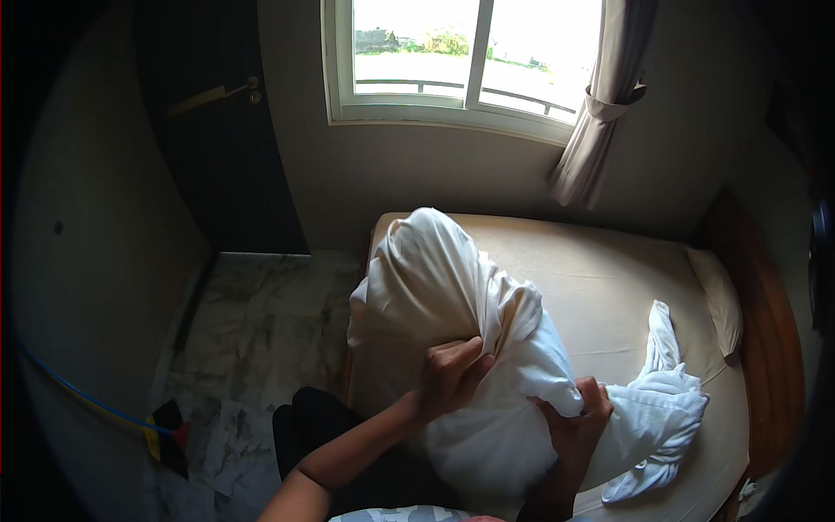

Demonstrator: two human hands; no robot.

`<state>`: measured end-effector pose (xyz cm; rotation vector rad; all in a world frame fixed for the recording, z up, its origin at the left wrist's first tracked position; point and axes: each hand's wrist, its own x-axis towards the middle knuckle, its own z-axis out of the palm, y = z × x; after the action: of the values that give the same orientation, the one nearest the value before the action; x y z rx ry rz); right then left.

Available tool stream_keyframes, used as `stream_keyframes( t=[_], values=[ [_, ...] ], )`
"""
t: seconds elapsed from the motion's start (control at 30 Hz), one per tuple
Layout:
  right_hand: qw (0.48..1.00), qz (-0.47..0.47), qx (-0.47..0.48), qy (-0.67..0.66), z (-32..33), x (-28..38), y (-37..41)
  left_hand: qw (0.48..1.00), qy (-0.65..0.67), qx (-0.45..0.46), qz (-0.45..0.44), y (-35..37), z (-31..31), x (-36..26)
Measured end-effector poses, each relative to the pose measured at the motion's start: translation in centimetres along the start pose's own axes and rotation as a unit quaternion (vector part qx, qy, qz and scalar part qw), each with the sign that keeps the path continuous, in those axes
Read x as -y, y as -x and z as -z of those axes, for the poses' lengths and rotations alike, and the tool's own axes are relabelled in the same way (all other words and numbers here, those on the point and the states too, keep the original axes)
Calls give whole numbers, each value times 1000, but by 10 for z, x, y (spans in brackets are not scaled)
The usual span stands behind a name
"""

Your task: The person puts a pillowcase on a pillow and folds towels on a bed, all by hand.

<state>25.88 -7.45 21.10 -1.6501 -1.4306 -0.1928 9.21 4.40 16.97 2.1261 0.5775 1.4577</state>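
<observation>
Pillow position: you are holding the cased pillow [435, 287] on end at the near foot corner of the bed [591, 278].
Long axis: it is running up and away from you, toward the window wall.
Left hand [452, 376]: it is pinching a fold of the case at mid-length, fingers curled.
Right hand [578, 426]: it is gripping the lower end, probably bunched fabric; the palm is hidden.
Adjacent: a crumpled white cloth [665, 409] is lying just beside the right hand.

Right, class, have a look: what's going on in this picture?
A person at the side of a bed with a beige sheet holds a big white fabric-covered pillow upright over its edge. The left hand pinches the bunched fabric at the middle; the right hand grips a lower corner. A crumpled white cloth lies on the mattress nearby.
</observation>
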Motion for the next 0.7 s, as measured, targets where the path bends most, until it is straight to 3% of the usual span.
stream_keyframes(
  t=[0.07, 0.13, 0.17, 0.23, 0.33, 0.43, 0.47, 0.5, 0.57, 0.7],
  values=[
    [989, 104, -78, 72, 10, 13, -13, 998, 11, -52, -31, -17, 5, -13],
    [976, 146, -106, 120, 10, 19, -19, 995, -8, -68, -71, -27, 12, -9],
    [969, 165, -118, 144, 8, 23, -20, 996, 5, -92, -19, -26, 16, -4],
    [976, 123, -61, 172, -7, 31, -15, 986, 33, -135, 89, -21, 24, 6],
    [987, 59, 58, 137, -47, 21, 3, 975, -7, -167, 146, -22, 38, 36],
    [979, 9, 155, 134, -102, -9, 42, 955, -170, -144, 195, 3, 31, 99],
    [975, 26, 182, 124, -107, -1, 52, 931, -259, -87, 241, 16, 29, 107],
    [971, 46, 204, 114, -114, 6, 56, 900, -361, -91, 226, 39, 23, 134],
    [972, 55, 212, 85, -127, 6, 61, 904, -314, -76, 281, 51, 40, 145],
    [964, 42, 241, 102, -136, 9, 62, 921, -281, -61, 263, 69, 55, 144]
  ],
)
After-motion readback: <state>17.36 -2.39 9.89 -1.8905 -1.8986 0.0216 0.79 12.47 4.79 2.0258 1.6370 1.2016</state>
